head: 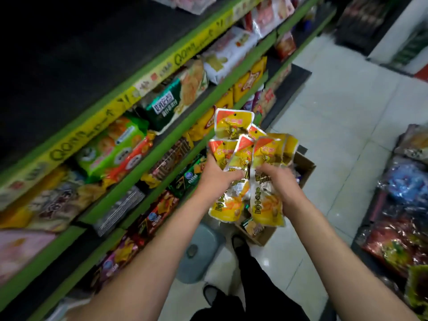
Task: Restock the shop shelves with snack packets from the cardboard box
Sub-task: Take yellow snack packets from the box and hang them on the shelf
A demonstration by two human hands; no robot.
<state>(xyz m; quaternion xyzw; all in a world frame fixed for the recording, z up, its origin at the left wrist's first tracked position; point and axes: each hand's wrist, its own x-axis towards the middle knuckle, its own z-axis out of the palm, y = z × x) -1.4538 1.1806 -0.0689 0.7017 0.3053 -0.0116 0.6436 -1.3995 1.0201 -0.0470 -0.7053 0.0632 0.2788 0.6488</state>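
Both bare forearms reach forward from the bottom edge toward a fanned bundle of yellow-and-orange foil snack packets (249, 163). Left hand (216, 173): fingers curled round the left side of the bundle. Right hand (276, 179): fingers curled round the right side; individual fingertip positions cannot be told because of blur. The bundle is held in the air above the open brown cardboard box (303, 167), which stands on the pale tiled floor (335, 112) just beside the green-edged metal shop shelves (162, 144).

Progress, as a judgement: the packets are out of the box but not yet placed. The shelves already carry many other packets; which slot takes this bundle cannot be told. At least one further packet shows in the box, so restocking is unfinished. A round grey plastic stool (199, 253) stands near the box.
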